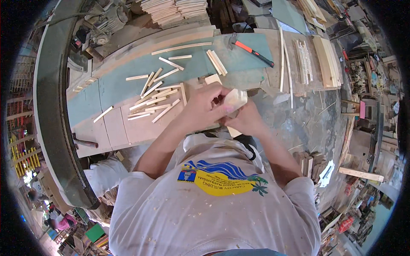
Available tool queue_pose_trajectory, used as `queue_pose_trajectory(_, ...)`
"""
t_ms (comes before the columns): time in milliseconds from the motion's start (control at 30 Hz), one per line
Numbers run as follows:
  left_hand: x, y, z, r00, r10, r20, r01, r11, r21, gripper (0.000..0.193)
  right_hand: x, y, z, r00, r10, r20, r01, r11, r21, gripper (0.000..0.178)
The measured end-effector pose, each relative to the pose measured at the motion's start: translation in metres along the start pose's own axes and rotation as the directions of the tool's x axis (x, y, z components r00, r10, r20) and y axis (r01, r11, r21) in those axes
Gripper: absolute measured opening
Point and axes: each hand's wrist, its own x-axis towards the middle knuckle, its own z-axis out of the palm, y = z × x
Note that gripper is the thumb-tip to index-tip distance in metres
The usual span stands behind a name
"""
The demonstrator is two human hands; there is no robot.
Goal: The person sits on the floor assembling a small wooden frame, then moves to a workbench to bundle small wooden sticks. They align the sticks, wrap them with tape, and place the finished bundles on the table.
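Observation:
Just in front of my chest, both hands are closed around a short pale wooden piece [235, 100]. My left hand [207, 102] curls about it, thumb pressed to its side. Close below, my right hand [247, 120] grips near its lower end; the fingertips are partly hidden. A pale wooden end [212, 79] shows beyond my left hand, and another wooden end [233, 132] sticks out under my right hand. I cannot tell whether these belong to one piece. Left of my hands, several thin wood strips [149, 102] lie scattered on the workbench [113, 128].
A hammer [252, 51] with an orange and black handle lies on the far bench. Right of it are long strips [282, 64] and stacked boards [326, 62]. A dark machine beam [53, 106] stands at left. Another tool handle [85, 143] rests at the bench's near left.

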Motion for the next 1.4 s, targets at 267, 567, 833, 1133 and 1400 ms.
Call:
queue_pose_trajectory(267, -0.033, -0.022, 0.005, 0.998, 0.022, -0.064, -0.017, 0.996, 0.084, 0.052, -0.01, -0.034, -0.015, 0.994, 0.042, -0.105, -0.016, 0.97, 0.243, 0.04)
queue_pose_trajectory(567, -0.026, 0.005, -0.013, 0.989, 0.144, 0.018, -0.14, 0.917, 0.374, 0.039, -0.024, -0.023, -0.023, 0.961, 0.048, -0.271, 0.105, 0.846, 0.522, 0.042)
queue_pose_trajectory(833, -0.031, 0.022, -0.009, 0.987, 0.158, 0.007, -0.141, 0.856, 0.498, 0.031, -0.025, -0.021, -0.009, 0.924, 0.034, -0.381, 0.238, 0.729, 0.642, 0.05)
queue_pose_trajectory(1133, -0.043, 0.01, 0.0, 0.998, 0.067, -0.019, -0.052, 0.898, 0.437, 0.035, -0.022, -0.025, 0.011, 0.865, 0.197, -0.461, 0.214, 0.687, 0.695, 0.048)
queue_pose_trajectory(1400, -0.041, 0.008, -0.007, 0.947, -0.322, 0.007, 0.321, 0.946, 0.048, 0.044, -0.005, -0.02, 0.003, 0.898, 0.322, -0.3, -0.037, 0.735, 0.678, 0.028)
